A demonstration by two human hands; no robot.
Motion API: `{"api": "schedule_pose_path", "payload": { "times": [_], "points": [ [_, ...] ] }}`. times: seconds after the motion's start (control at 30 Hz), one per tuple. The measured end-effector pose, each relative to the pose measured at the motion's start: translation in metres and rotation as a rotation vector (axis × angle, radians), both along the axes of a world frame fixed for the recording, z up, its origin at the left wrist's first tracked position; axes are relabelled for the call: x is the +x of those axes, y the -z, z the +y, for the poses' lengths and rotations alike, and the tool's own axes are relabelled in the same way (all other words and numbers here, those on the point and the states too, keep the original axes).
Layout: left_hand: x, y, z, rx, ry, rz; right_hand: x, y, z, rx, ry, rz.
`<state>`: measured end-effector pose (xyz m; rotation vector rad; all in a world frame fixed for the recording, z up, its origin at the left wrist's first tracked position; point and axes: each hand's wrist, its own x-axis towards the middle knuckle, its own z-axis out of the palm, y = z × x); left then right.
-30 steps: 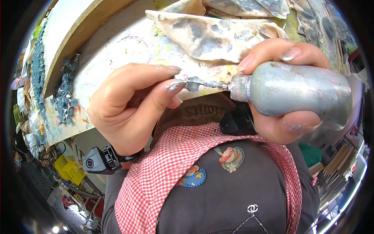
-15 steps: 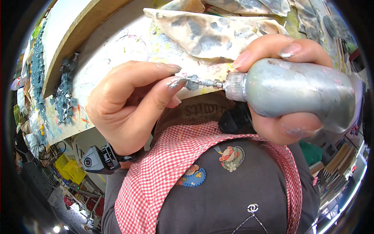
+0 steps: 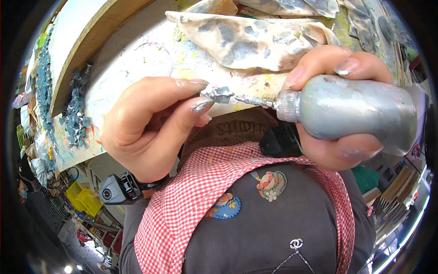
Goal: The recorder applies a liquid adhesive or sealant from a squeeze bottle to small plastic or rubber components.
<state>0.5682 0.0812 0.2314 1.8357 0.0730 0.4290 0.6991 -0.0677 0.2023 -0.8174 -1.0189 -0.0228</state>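
My left hand [image 3: 141, 125] pinches a small silver-grey piece [image 3: 221, 94] between thumb and forefinger, both smeared with silver paint. Its exact kind is too small to make out. In my right hand [image 3: 317, 68] lies a squeeze bottle [image 3: 360, 107] of cloudy plastic with silver-grey contents, tilted on its side, fingers above and thumb below. The ribbed cap [image 3: 287, 105] narrows into a thin metal nozzle [image 3: 258, 100], coated in silver. Its tip points left at the piece, a small gap away. Both hands are held up over the table's near edge.
Grey-blue small pieces lie in a heap [image 3: 75, 109] on the paint-spotted table [image 3: 132, 64], beside a curved-looking wooden edge [image 3: 86, 43]. Beyond that edge runs another strip of such pieces [image 3: 44, 86]. A stained cloth [image 3: 255, 41] lies behind my hands. Below left stands a yellow crate [image 3: 84, 199].
My right hand has drawn the bottle slightly right, so the nozzle tip has come away from the small piece. More of the piece shows now; my left hand has barely moved.
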Motion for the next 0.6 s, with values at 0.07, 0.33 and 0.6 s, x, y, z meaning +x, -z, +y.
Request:
{"api": "schedule_pose_path", "payload": {
  "times": [0.07,0.33,0.6],
  "points": [
    [0.000,-0.001,0.001,0.039,0.016,0.000,-0.002,-0.002,-0.001,0.031,0.009,0.063],
    [-0.006,0.001,0.005,0.200,0.035,-0.002,0.015,0.003,-0.003,-0.035,-0.073,-0.180],
    [-0.005,-0.002,0.009,0.322,0.117,-0.015,0.008,0.002,0.001,0.023,-0.079,-0.085]
  ]
}}
